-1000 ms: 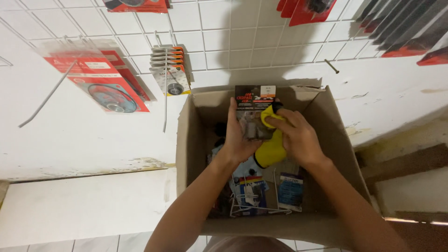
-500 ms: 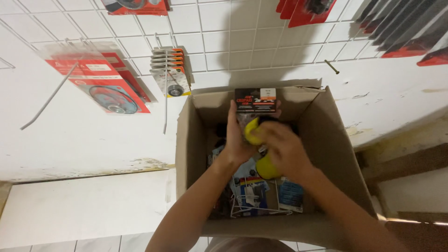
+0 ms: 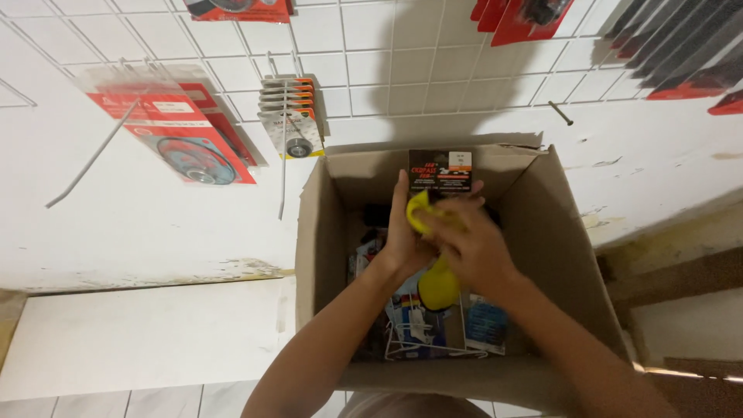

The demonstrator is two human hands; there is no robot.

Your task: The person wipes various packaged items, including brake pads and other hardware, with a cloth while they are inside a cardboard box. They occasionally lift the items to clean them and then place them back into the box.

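your left hand (image 3: 406, 236) and right hand (image 3: 472, 248) both grip a yellow tool (image 3: 435, 263) inside the open cardboard box (image 3: 542, 224), packaged goods (image 3: 433, 325) just beneath them.

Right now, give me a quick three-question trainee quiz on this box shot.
1. True or false: both hands are inside the open cardboard box.
2. The tool in the hands is: A) red, B) yellow, C) blue?
3. What hangs on the wall left of the box?

Key:
1. True: the left hand and right hand meet over the packaged goods.
2. B: a yellow tool.
3. A red-carded disc package and a stack of smaller carded packs.
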